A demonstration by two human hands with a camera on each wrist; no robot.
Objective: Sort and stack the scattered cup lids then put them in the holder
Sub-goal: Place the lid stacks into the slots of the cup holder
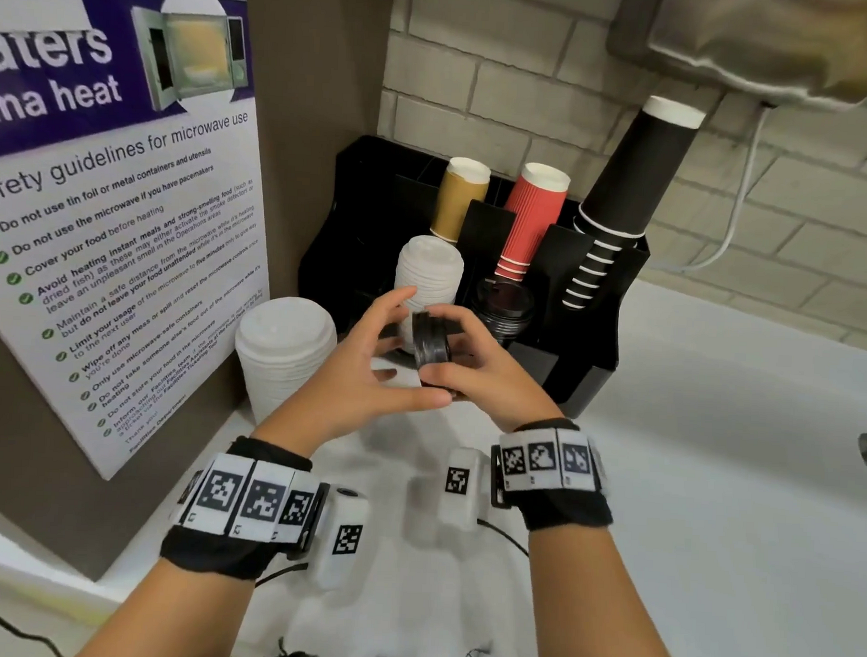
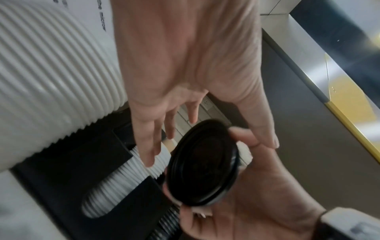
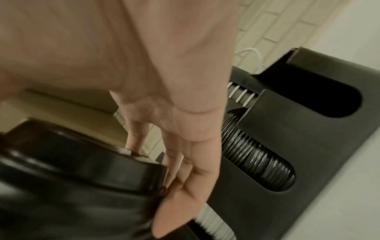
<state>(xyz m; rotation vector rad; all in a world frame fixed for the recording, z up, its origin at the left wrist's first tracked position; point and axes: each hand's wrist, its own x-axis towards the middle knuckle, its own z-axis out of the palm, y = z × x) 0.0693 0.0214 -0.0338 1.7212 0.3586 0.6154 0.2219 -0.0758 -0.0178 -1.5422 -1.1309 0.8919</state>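
Note:
A short stack of black cup lids (image 1: 432, 340) (image 2: 201, 164) (image 3: 72, 162) stands on edge in my right hand (image 1: 474, 365), pinched between thumb and fingers just in front of the black holder (image 1: 594, 345). My left hand (image 1: 370, 355) is spread beside the lids with straight fingers (image 2: 148, 142); its thumb lies against my right hand and it holds nothing. In the holder's front slots sit a white lid stack (image 1: 429, 273) and a black lid stack (image 1: 504, 306) (image 3: 257, 162). A taller white lid stack (image 1: 284, 351) stands on the counter to the left.
Tan (image 1: 462, 200), red (image 1: 530, 218) and black (image 1: 621, 197) cup stacks lean out of the holder's back slots. A microwave poster board (image 1: 113, 215) walls off the left. A brick wall and a white cord (image 1: 740, 192) are behind. White counter (image 1: 712, 489) stretches right.

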